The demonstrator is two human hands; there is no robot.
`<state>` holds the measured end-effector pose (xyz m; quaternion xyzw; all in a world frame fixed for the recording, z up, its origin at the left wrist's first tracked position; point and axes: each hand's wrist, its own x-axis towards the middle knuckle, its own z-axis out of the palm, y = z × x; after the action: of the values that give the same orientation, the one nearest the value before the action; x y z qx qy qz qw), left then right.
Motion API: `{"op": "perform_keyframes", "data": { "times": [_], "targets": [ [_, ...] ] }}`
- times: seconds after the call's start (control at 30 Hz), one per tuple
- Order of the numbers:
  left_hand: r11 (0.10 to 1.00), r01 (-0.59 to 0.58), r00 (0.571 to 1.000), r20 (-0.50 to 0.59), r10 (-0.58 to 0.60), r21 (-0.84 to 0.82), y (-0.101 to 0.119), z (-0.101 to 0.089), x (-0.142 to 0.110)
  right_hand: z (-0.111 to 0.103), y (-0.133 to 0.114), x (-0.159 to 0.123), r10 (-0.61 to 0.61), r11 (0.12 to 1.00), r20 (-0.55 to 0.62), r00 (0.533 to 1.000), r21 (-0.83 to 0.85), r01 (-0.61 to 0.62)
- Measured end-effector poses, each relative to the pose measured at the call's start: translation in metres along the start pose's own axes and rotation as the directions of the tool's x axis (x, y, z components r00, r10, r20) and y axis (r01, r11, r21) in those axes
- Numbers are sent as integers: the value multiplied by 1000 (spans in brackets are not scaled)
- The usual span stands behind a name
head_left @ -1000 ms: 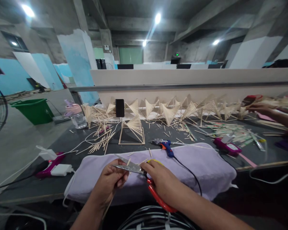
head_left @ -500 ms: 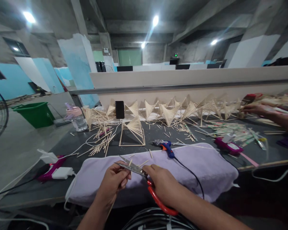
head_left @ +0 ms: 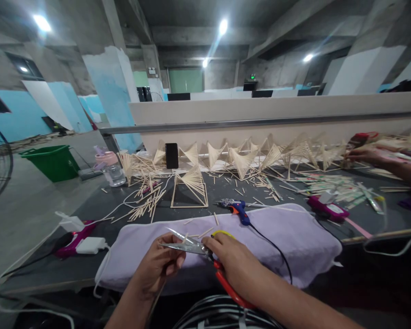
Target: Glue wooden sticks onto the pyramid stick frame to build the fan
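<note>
My right hand [head_left: 238, 262] grips a pair of scissors [head_left: 193, 247] with red and yellow handles, its blades parted and pointing left. Between the blades shows the tip of a thin wooden stick [head_left: 185, 238], pinched in my left hand [head_left: 162, 261]; the stick's lower length runs down under my wrist. Short cut sticks [head_left: 205, 232] lie on the lilac towel [head_left: 130, 256] just beyond the blades. Behind the towel stands a twisted stick model [head_left: 190, 192] on a square frame. The blue glue gun [head_left: 240, 211] rests on the towel's far edge, nozzle leftward.
Several more stick models [head_left: 243, 160] line the back panel. Loose sticks [head_left: 147, 205] and white cables lie at left, near a black phone [head_left: 171, 156] and a water bottle [head_left: 113, 171]. Magenta power strips [head_left: 329, 209] sit on both sides. Another person's hand [head_left: 368, 154] works at right.
My left hand has shifted slightly left and down, and its fingers have changed position. The scissor blades have opened wider and turned a little around the stick.
</note>
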<state>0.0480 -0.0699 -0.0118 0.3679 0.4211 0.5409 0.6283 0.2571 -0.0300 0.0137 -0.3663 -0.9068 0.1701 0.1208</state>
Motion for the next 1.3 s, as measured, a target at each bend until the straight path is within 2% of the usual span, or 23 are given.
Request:
{"op": "perform_keyframes", "data": {
  "times": [0.27, 0.47, 0.77, 0.97, 1.1, 1.3],
  "targets": [
    [999, 24, 1000, -18, -23, 33, -3, 1, 2, 8, 5, 1, 31, 999, 49, 998, -18, -30],
    [996, 16, 997, -83, -9, 88, -5, 5, 3, 16, 7, 2, 66, 997, 62, 996, -55, -63],
    [999, 39, 999, -2, -39, -39, -5, 2, -8, 1, 0, -1, -18, 999, 43, 999, 33, 16],
    [983, 74, 993, 100, -58, -168, -13, -3, -6, 0, -2, -3, -8, 999, 96, 995, 32, 5],
    [983, 84, 989, 133, -62, -163, -16, -6, -3, 4, 0, -5, -3, 1000, 100, 995, 25, 1],
    [984, 117, 991, 85, -106, -136, -20, -10, -1, 13, 0, -2, 19, 1000, 123, 992, 0, -19]
  ]
}}
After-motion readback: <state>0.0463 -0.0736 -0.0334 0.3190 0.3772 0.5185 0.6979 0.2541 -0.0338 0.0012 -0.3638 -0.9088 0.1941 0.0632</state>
